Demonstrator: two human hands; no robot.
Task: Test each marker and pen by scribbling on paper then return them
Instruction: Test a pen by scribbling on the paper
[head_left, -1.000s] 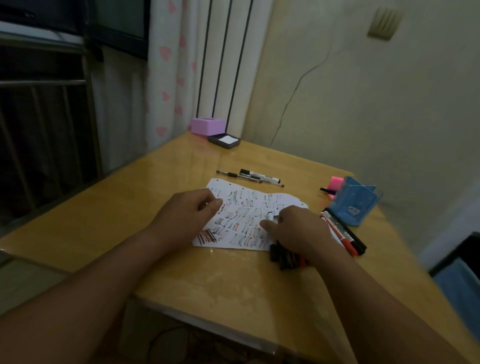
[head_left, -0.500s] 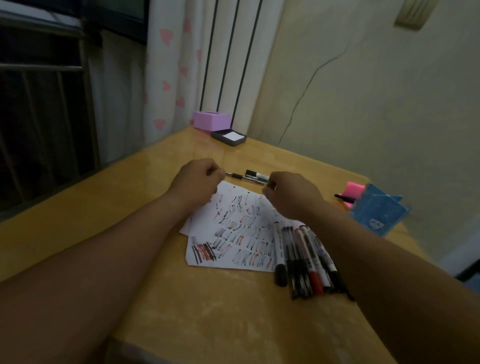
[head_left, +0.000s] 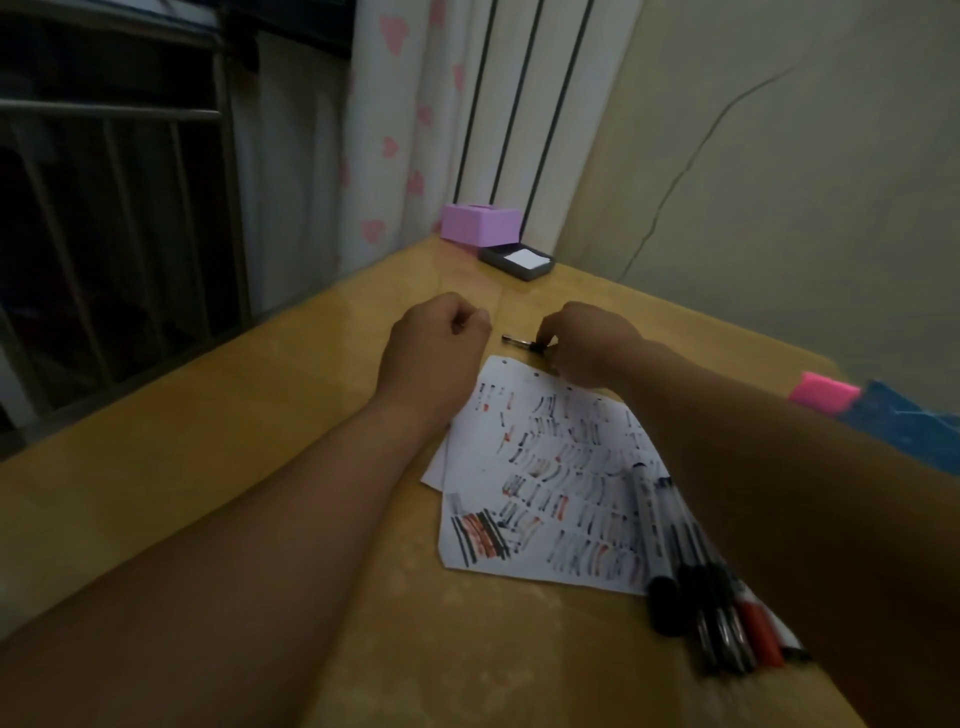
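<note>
Head camera: the paper (head_left: 545, 467) is crowded with black and red scribbles, so much of the testing looks done. A bunch of markers (head_left: 701, 597) lies at its right edge, not yet back in the blue holder (head_left: 909, 423). The right hand (head_left: 587, 345) pinches a pen (head_left: 519, 341) on the table just beyond the sheet. The left hand (head_left: 436, 345) is clenched, nothing visible in it. That pen looks next up.
</note>
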